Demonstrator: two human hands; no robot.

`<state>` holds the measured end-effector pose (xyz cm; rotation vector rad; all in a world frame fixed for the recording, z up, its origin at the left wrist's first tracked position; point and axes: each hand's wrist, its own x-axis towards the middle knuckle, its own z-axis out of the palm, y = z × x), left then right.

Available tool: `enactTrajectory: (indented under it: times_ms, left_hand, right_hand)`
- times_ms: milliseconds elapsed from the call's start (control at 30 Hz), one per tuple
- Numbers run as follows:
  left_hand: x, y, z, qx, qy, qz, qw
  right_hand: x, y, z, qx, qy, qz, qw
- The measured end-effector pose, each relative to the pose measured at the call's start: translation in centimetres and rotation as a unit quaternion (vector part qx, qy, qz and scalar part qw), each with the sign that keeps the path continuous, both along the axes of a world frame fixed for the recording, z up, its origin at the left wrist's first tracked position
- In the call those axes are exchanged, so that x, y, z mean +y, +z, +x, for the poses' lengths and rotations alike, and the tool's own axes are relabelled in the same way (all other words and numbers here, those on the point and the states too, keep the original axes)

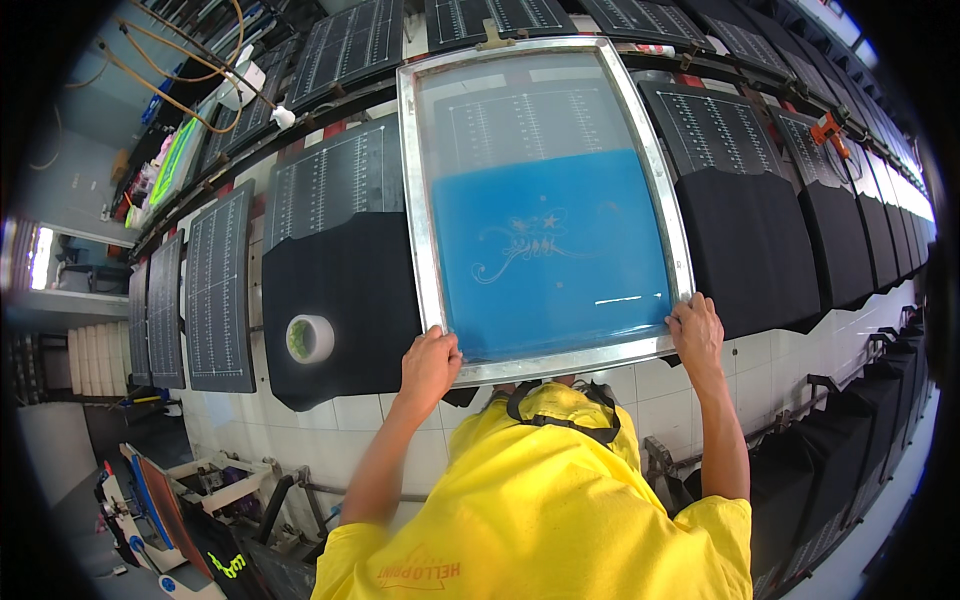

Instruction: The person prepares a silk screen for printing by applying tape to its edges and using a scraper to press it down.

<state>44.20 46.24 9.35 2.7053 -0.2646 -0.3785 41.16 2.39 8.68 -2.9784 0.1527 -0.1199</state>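
Left hand [432,358] and right hand [697,328] grasp the screen frame [560,364] at its near corners

Both hands are clenched around the metal, the left at the near-left corner, the right on the side bar just above the near-right corner. The frame spans the worktop [220,290], a long row of dark ruled boards, its near bar reaching to the worktop's near edge. Whether it rests on the board or is held slightly clear cannot be told.

Judged from how things lie, the screen is roughly in place over its board, and no ink or squeegee shows on it. Its blue coating [560,220] carries a fine-line design [537,240]; whatever lies beneath that coating is hidden. Through the clear far end, the board's rulings show.

Black cloth is already laid over neighbouring boards: one left cloth [345,260], with a white tape roll [323,338] near its near edge, and a right cloth [750,240] beginning a run of covered boards. No printed mark is discernible on either neighbour, so printing there seems not yet done. Boards toward the worktop's left end lie bare.
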Motion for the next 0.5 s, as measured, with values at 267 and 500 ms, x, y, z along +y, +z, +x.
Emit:
enactTrajectory:
  times_ms: [267, 500]
  left_hand:
    - [-0.18, -0.26, -0.12, -0.011, -0.005, 0.022, 1.000]
    - [-0.42, -0.28, -0.05, -0.007, -0.001, 0.040, 0.999]
  right_hand:
    - [-0.04, -0.23, 0.06, 0.006, -0.001, -0.001, 1.000]
    - [0.18, -0.02, 0.26, 0.020, -0.005, -0.004, 1.000]
